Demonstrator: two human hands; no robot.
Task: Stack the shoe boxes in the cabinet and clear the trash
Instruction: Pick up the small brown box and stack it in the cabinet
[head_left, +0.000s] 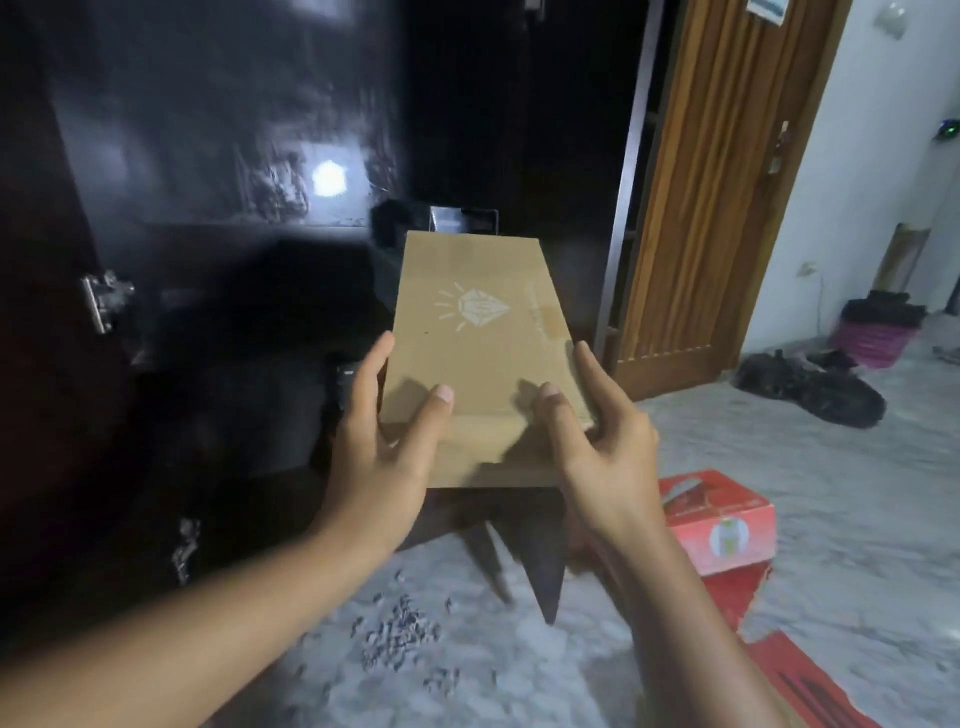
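While your left hand (387, 436) holds the near left corner of the brown shoe box (478, 322), its thumb lies flat on the lid and its fingers reach up along the left side. Your right hand (597, 436) holds the near right corner the same way, thumb on top and fingers down the right side. Both hands are partly closed round the box, one on each side.

The box is closed and has a pale diamond drawing on its lid. Its far end points into the dark cabinet (519, 130). You cannot tell if the box sits on a shelf or is only held up.

A shiny black cabinet door (234, 156) stands open on your left, with a metal hinge (106, 299) on it.

Below your arms, small dark bits of trash (400, 629) lie on the grey floor (831, 467). Just beside your right arm a red box (722, 525) sits on the floor, and a flat red piece of card (800, 670) lies near it.

Farther off on the right stand a wooden door (711, 182), a dark shoe (815, 389) and a pink basket (872, 338).
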